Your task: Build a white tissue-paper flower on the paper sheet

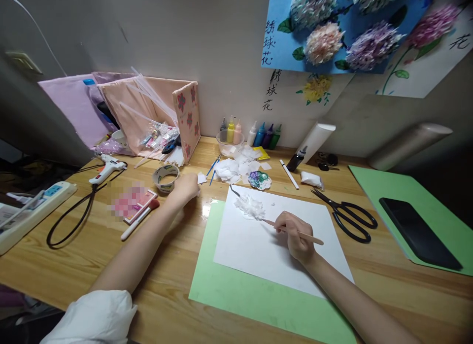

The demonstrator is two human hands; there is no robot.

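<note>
My right hand (295,235) is closed round a slim wooden stick (312,238). The stick's tip touches the edge of a fluffy white paper flower (250,207) on a white sheet (236,250). A dark curved stem (234,191) is at the flower's upper left. My left hand (186,189) is beside a roll of tape (166,178), its fingers closed and bent down to the table. What they pinch, if anything, is hidden. Just beyond the fingertips lies a small white paper piece (201,178). A pile of white paper pieces (231,170) is farther back.
Black scissors (351,216) lie right of the sheet, before a phone (417,233). Paint bottles (260,134) line the wall behind a paint-stained palette (259,180). At left are a glue gun (107,169), a pink palette case (140,206) and a power strip (37,213).
</note>
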